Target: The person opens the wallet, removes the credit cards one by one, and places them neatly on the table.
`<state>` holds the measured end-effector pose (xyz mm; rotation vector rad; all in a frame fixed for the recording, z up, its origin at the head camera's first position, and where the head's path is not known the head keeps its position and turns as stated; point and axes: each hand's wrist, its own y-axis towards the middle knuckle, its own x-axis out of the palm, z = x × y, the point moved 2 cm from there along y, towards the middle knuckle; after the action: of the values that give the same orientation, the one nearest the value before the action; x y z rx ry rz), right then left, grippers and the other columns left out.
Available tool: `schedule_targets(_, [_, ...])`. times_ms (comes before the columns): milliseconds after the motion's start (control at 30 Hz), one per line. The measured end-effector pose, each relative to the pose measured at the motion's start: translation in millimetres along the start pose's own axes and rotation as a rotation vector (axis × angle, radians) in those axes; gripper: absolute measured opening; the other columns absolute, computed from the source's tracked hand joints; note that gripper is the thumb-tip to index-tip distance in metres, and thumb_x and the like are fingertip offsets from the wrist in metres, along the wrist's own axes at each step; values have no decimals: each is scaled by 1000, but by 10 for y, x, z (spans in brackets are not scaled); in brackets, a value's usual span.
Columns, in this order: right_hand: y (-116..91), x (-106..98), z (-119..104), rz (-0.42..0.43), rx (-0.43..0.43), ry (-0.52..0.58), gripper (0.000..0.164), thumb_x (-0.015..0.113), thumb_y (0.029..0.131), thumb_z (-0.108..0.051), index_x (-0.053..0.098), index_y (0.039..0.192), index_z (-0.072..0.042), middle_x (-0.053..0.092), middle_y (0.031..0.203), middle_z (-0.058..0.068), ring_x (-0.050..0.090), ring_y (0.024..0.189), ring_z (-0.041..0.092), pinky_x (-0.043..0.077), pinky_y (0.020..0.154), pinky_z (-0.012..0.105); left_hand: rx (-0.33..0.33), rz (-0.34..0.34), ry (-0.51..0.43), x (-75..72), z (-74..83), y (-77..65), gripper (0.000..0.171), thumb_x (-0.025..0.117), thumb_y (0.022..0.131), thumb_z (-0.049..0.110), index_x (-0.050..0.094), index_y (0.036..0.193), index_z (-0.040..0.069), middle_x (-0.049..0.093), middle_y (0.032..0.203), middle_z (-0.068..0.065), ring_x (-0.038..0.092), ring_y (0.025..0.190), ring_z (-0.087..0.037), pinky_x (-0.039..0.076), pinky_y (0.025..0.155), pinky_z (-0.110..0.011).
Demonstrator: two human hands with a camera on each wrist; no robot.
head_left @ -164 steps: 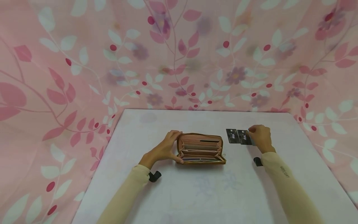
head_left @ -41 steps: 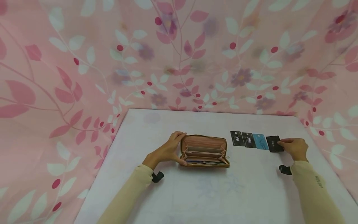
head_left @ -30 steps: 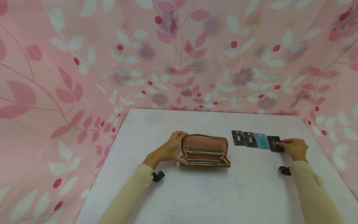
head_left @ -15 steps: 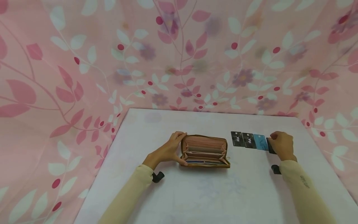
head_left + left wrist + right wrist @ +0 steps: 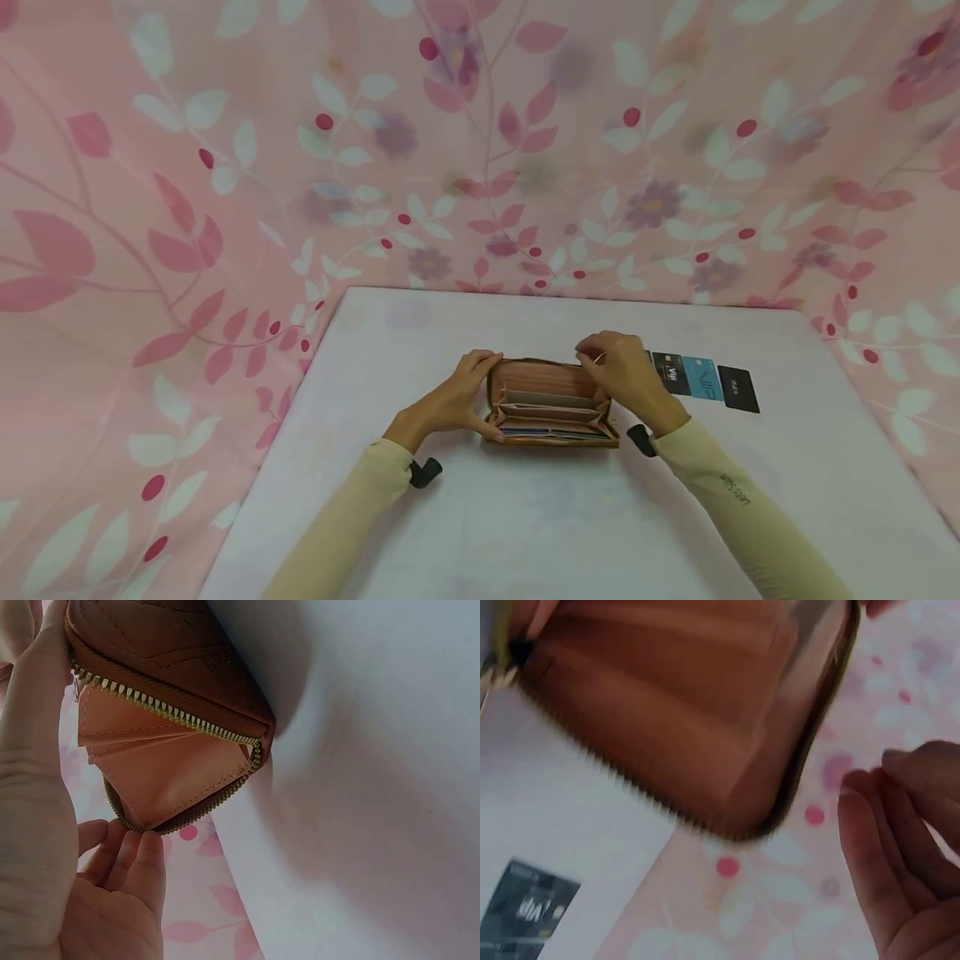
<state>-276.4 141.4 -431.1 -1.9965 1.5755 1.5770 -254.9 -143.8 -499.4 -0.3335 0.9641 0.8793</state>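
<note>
An open brown zip-around wallet (image 5: 551, 379) with pinkish pleated compartments stands on the table. My left hand (image 5: 442, 404) grips its left end, thumb on the lower edge and fingers on the upper one. In the left wrist view, the fingertips (image 5: 146, 847) press the zip edge. My right hand (image 5: 622, 371) is over the wallet's upper right corner, and in the right wrist view its fingers (image 5: 866, 825) are loosely bent with nothing between them. Cards lie right of the wallet: a black Vip card (image 5: 671, 375), a blue card (image 5: 702, 379) and a black card (image 5: 738, 389). Another black card is mostly hidden behind the right hand.
The white-covered table (image 5: 525, 517) extends in front of the wallet. A pink floral cloth (image 5: 480, 167) hangs behind and beside the table. Several dark and light edges (image 5: 551, 433) show in the wallet's lower compartment.
The blue card and the rightmost black card were laid in the row since the oldest frame. My right hand has let go of the black card and moved left to the wallet. The left hand stays put.
</note>
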Motion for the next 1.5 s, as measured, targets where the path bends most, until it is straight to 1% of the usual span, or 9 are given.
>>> schedule_targets(133, [36,166,-95,-163,-43,-16,8,74,84,-2,77,92,-3,73,88,8,69,79,20,56,70,38,17,6,4,28,14,25,130,78,58,71,19,156,8,22,149,-4,22,135,-15,35,108,-35])
schedule_targets(267, [54,267,-77,-277,-42,-53,11,70,87,1,77,96,-2,73,92,9,70,86,23,56,76,40,18,4,20,56,20,29,132,77,57,73,18,155,7,22,149,-4,22,134,-14,35,108,-32])
schedule_targets(533, [148,344,-108,-327,-60,-27,12,65,90,3,76,93,-3,72,85,6,69,77,18,56,69,35,38,14,32,15,25,30,132,80,57,70,19,155,7,23,148,-4,23,134,-14,36,107,-32])
schedule_targets(733, [186,337,-122,-440,-43,18,11,69,88,0,78,91,-6,73,88,6,61,65,7,51,60,28,37,5,14,20,37,34,131,79,57,71,19,155,8,23,148,-3,22,134,-14,36,107,-32])
schedule_targets(867, [206,319,-116,-493,-56,34,12,68,89,0,78,94,-5,73,92,9,63,67,9,51,61,28,40,6,17,19,39,37,131,78,57,71,19,155,8,23,148,-4,22,135,-15,36,107,-32])
schedule_targets(1067, [221,323,-82,-510,-92,56,12,71,87,1,78,95,-3,74,92,9,69,80,19,56,69,34,32,10,18,9,22,38,131,79,57,70,19,155,7,23,148,-3,22,135,-14,35,107,-32])
schedule_targets(1200, [234,381,-84,-501,-73,11,10,72,86,0,79,92,-4,73,88,7,67,73,14,55,66,32,25,9,16,10,12,37,131,79,57,71,19,155,7,23,148,-3,22,135,-14,35,108,-32])
schedule_targets(1400, [230,429,-95,-476,-67,-49,11,70,83,1,76,81,-9,67,73,-2,49,58,7,44,55,26,27,12,14,9,4,28,132,79,56,71,19,155,7,23,148,-4,22,135,-15,35,107,-32])
schedule_targets(1500, [236,352,-114,-408,-49,-33,12,69,81,2,76,82,-7,68,75,0,55,62,10,48,58,29,28,13,13,2,3,19,132,79,57,70,19,155,7,23,148,-4,22,135,-15,35,107,-33])
